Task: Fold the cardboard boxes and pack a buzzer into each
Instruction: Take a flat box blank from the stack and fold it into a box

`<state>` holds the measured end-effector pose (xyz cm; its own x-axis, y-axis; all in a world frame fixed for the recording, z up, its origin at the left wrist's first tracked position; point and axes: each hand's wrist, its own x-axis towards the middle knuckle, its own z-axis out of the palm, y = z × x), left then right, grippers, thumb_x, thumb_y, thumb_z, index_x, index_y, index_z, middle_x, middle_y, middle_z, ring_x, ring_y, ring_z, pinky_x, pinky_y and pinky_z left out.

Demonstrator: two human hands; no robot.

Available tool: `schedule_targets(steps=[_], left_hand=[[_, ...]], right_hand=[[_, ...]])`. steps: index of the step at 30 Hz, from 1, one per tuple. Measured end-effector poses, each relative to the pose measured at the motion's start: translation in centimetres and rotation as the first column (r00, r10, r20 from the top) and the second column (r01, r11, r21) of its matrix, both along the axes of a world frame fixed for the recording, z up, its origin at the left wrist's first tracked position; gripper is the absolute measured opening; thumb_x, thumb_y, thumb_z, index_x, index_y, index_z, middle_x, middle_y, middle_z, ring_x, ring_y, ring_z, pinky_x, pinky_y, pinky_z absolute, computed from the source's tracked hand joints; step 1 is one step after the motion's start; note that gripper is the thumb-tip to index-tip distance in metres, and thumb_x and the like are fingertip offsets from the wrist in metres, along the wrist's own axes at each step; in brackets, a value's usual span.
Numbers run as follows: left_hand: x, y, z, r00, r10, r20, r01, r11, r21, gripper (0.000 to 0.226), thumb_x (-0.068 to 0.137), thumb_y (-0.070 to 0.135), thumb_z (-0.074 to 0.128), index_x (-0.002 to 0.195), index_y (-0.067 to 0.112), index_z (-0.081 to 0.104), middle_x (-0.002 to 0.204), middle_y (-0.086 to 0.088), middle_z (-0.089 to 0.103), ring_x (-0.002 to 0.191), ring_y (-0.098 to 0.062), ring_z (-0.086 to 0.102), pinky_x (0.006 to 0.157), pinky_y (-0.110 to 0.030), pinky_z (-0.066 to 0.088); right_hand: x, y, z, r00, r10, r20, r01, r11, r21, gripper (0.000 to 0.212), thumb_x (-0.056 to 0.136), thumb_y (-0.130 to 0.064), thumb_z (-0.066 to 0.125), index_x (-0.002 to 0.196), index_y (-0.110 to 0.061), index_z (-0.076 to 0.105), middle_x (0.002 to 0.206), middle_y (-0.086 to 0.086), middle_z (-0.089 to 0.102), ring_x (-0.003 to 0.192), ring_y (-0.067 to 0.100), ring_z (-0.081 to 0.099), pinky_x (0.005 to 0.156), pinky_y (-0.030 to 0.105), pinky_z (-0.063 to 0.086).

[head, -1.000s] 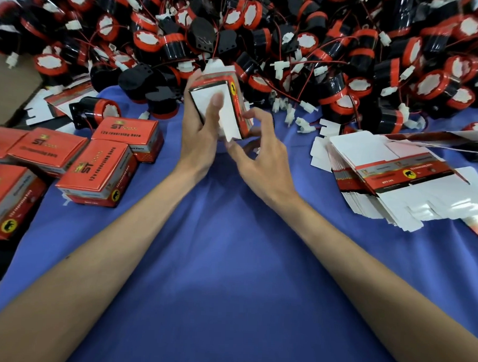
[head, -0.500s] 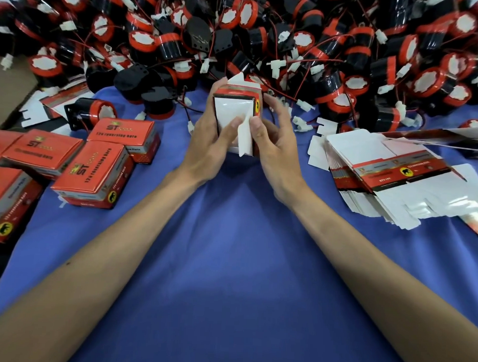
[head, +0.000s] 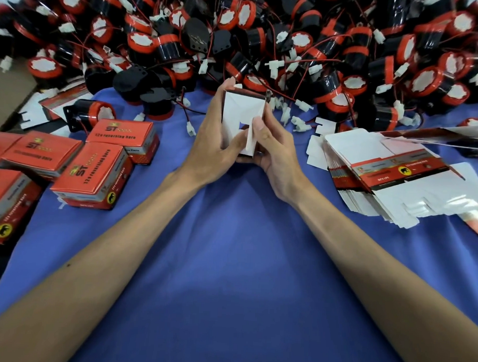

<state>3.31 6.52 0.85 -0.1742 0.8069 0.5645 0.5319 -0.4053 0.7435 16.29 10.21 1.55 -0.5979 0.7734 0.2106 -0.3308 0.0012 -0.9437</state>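
Head view: half-folded white-flapped box (head: 241, 110)

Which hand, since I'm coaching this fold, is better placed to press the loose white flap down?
Right, probably: the right hand has its thumb against the loose flap, while the left hand grips the cardboard box, steadying it.

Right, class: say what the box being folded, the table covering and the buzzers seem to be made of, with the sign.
Box: thin card, white inside, printed red edge; its flaps bend along crisp creases.
Table covering: blue cloth, matt; soft folds.
Buzzers: probably moulded plastic, glossy black with red bands; they catch highlights.
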Motion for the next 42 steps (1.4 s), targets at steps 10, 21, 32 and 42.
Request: schedule_targets(steps=[10,21,32,42], left_hand=[[0.0,0.3,-0.3,0.999,0.005,-0.038,-0.004,1.0,0.015,0.055,0.095,0.006,0.044,0.146,0.002,0.023,0.128,0.026,0.049,0.111,0.013,0.054,0.087,-0.008,0.043],[0.2,-0.4,0.8,0.987,-0.016,0.162,0.033,0.994,-0.1,0.072,0.091,0.041,0.04,0.15,0.008,0.013,0.158,-0.017,0.018,0.148,-0.03,0.017,0.118,-0.053,0.019],[0.2,-0.7,0.9,0.992,-0.025,0.126,0.036,0.995,-0.094,0.089,0.08,0.035,0.058,0.149,0.001,0.014,0.13,-0.002,0.05,0.12,-0.013,0.053,0.101,-0.028,0.043],[0.4,-0.6,0.7,0.997,0.075,0.001,-0.075,0.996,-0.053,0.076,0.081,0.015,0.063,0.143,-0.003,0.023,0.115,-0.023,0.054,0.099,-0.03,0.059,0.093,-0.046,0.048]], right_hand=[[-0.7,-0.7,-0.2,0.961,-0.232,0.152,0.196,0.955,0.222,0.042,0.092,-0.038,0.058,0.131,-0.034,0.042,0.105,-0.008,0.067,0.087,0.011,0.067,0.054,0.027,0.053],[-0.5,-0.7,-0.2,0.965,-0.21,0.155,0.185,0.97,0.158,0.033,0.098,-0.035,0.048,0.123,-0.015,0.055,0.11,0.005,0.069,0.098,0.017,0.068,0.068,0.033,0.058],[-0.5,-0.6,-0.3,0.962,-0.229,0.151,0.191,0.954,0.232,0.034,0.103,-0.025,0.043,0.129,-0.005,0.052,0.119,0.005,0.066,0.111,0.015,0.063,0.097,0.038,0.051],[-0.8,-0.2,-0.6,0.908,-0.38,0.175,0.319,0.899,0.3,0.018,0.098,-0.019,0.052,0.113,-0.011,0.058,0.098,-0.009,0.068,0.095,0.007,0.066,0.088,0.037,0.054]])
